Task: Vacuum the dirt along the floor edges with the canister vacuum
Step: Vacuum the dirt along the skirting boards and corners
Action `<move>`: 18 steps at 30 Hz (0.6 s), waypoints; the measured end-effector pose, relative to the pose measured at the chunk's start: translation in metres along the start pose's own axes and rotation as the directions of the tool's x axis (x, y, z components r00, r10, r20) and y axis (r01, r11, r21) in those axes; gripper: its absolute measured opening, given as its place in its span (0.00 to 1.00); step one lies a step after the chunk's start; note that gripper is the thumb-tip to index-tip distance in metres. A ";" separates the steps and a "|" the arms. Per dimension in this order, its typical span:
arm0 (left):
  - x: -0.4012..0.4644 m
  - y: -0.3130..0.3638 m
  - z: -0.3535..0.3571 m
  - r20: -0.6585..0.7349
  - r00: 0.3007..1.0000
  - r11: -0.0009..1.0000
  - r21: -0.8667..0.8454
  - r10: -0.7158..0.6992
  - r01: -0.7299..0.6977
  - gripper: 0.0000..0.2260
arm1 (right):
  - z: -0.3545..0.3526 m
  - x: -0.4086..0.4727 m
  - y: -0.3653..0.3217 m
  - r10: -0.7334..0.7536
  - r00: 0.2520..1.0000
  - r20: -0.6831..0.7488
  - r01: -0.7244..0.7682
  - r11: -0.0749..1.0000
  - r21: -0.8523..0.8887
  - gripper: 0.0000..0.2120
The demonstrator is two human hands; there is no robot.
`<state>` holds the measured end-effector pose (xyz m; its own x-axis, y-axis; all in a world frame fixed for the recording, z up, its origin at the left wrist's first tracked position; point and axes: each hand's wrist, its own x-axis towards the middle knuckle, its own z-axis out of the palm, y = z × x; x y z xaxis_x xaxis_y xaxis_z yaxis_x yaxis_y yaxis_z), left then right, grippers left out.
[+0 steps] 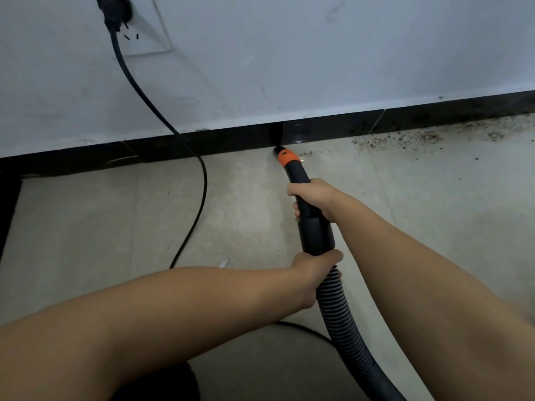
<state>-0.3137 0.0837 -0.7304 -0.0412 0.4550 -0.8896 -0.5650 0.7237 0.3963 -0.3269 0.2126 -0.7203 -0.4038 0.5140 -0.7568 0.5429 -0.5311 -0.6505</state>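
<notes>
- A pale tiled floor (237, 215) meets a white wall (289, 53) along a glossy black skirting board (202, 141); the light is dim and flat.
- Nearest the camera, the ribbed black hose (344, 322) runs off the bottom edge; the canister itself is out of sight.
- The left hand (315, 269) is clenched around the hose where it joins the rigid cuff.
- Further up, the right hand (314, 199) is wrapped around the black wand (301, 186), steering it.
- The orange collar (286, 158) sits just behind the nozzle tip (278, 149), which rests at the floor edge, touching or almost touching the skirting.
- The dirt (399, 137), brown crumbs and dust, lies along the edge to the right of the nozzle, with a few specks just beside the collar. The stretch to the left looks clean, so I judge the job partly done.
- A black power cord (199, 169) hangs from a plug (114, 10) in the wall socket (144, 33) and trails across the floor on the left.
- Risks: pulling the hose rightward could drag the cord taut and loosen the plug; a fast sweep may scatter crumbs outward; lifting the tip off the floor would leave grit in the corner.
- No brand, label or writing is readable.
</notes>
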 end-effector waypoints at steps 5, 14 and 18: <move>-0.001 -0.004 0.024 0.077 0.997 0.999 0.054 0.006 -0.010 0.07 | -0.035 -0.009 0.008 0.027 0.995 -0.099 -0.026 1.000 0.016 0.06; 0.016 0.007 0.052 0.091 0.996 0.996 0.088 0.018 -0.026 0.09 | -0.072 -0.003 0.008 0.045 0.982 -0.186 -0.032 0.997 0.070 0.07; 0.016 -0.004 0.043 0.073 0.997 0.998 0.068 0.013 -0.018 0.07 | -0.057 -0.007 0.008 0.037 0.990 -0.137 -0.033 0.999 0.028 0.06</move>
<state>-0.2770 0.1108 -0.7366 0.0117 0.5014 -0.8651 -0.5067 0.7489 0.4271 -0.2772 0.2432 -0.7166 -0.2786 0.5816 -0.7642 0.5353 -0.5666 -0.6264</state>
